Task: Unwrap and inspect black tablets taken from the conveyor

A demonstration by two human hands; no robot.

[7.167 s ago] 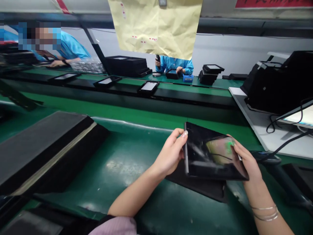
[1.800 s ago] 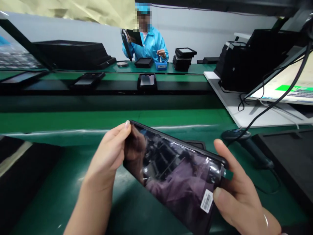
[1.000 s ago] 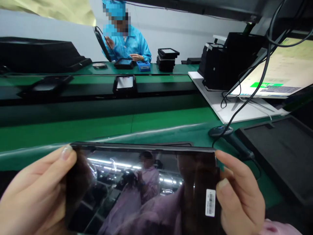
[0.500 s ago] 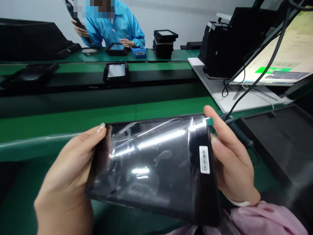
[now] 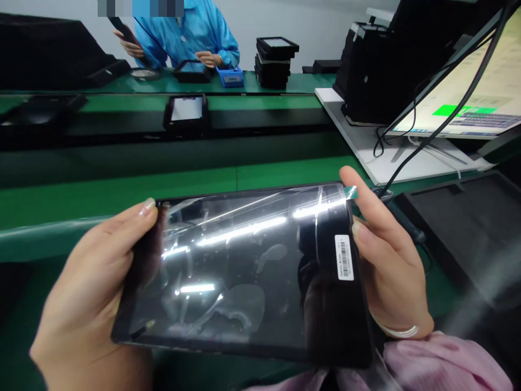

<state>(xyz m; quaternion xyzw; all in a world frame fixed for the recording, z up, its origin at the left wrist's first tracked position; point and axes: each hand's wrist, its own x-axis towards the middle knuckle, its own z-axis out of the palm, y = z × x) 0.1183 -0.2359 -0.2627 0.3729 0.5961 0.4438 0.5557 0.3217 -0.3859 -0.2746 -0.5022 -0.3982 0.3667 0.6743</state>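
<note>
Both my hands hold a black tablet [image 5: 240, 271] flat in front of me, its glossy screen facing up and reflecting ceiling lights. My left hand [image 5: 91, 293] grips its left edge, with the thumb on top. My right hand [image 5: 386, 260] grips its right edge. A clear protective film [image 5: 244, 233] covers the screen, and a barcode label [image 5: 344, 257] sits near the right edge. A small green film tab [image 5: 350, 192] sticks out at the top right corner, touching my right thumb.
A green conveyor belt [image 5: 122, 203] runs behind the tablet, carrying a black-framed device [image 5: 186, 113]. Beyond it, a person in a blue smock [image 5: 187, 32] works near a stack of devices [image 5: 274, 62]. A monitor [image 5: 459, 103] stands at right, above a black foam tray [image 5: 459, 228].
The tablet has swung from a diagonal tilt to nearly level, its barcode side now at right and the green tab showing at the top right. My view has drifted slightly; my grip looks unchanged since half a second ago.
</note>
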